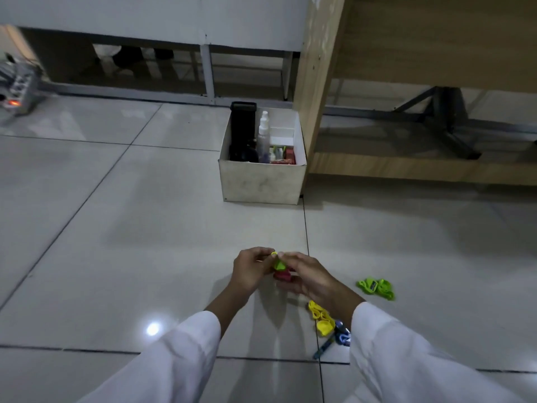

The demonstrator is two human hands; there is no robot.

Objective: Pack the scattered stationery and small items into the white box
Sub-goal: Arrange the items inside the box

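White box [261, 181]: stands open on the tiled floor [116, 228] at its far side, tight against a wooden desk leg [316, 82]; it already holds a black case [242, 126], a spray bottle [263, 132] and small packets.
Floor and room: pale glossy tiles with dark grout lines, dim light, a white partition [145, 18] behind.
Left hand [250, 270]: its grip is curled, pinching a small green piece [279, 264].
Right hand [305, 276]: its grip pinches the same green piece from the other side; a red piece [283, 276] sits just under it, holder unclear.
Loose items: a green cluster [376, 287], yellow pieces [321, 318] and blue items [337, 340] lie near the right sleeve.
Risk: the box is well apart from the hands, so a small piece could probably slip from the pinch in transit, or bounce off the rim and skid away on the slick tile.
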